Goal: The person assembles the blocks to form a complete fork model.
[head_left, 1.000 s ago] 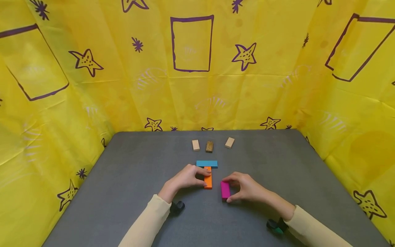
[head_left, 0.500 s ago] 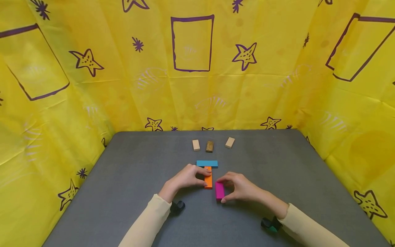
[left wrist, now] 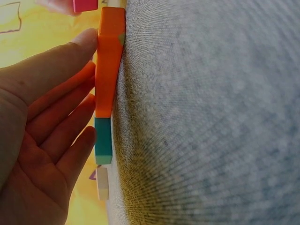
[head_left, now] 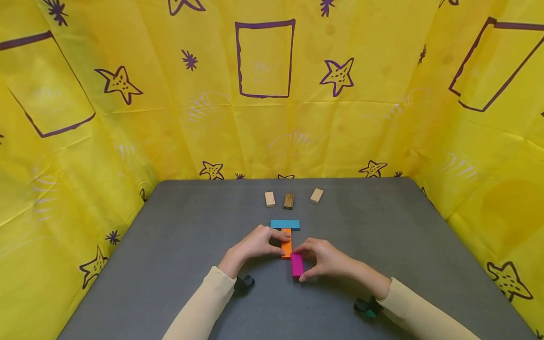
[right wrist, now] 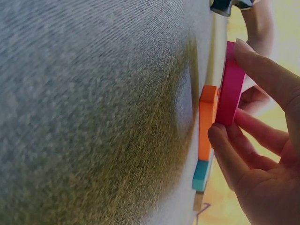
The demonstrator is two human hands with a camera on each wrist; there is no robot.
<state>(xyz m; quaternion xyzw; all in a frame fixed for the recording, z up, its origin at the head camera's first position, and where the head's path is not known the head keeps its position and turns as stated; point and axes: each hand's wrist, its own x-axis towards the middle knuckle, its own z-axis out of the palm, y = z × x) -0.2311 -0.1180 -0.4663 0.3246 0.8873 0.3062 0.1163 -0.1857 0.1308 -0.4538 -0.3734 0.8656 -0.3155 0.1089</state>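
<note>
My left hand (head_left: 257,243) rests its fingertips and thumb on the top of an orange block (head_left: 286,246), which lies lengthwise away from me. The orange block's far end meets the middle of a blue block (head_left: 285,224) set crosswise, making a T shape. My right hand (head_left: 329,258) pinches a magenta block (head_left: 297,265) by its two ends, thumb at the near end and fingers at the far end. In the right wrist view the magenta block (right wrist: 229,84) is raised off the table, overlapping the near part of the orange block (right wrist: 206,126).
Beyond the blue block, two pale wooden blocks (head_left: 269,199) and one darker brown block (head_left: 289,201) lie in a loose row on the grey table (head_left: 191,222). Yellow cloth (head_left: 263,127) with purple drawings hangs around the back and sides.
My right hand has carried the magenta block leftward, right up to the near right corner of the orange block. The left hand and the other blocks have stayed put.
</note>
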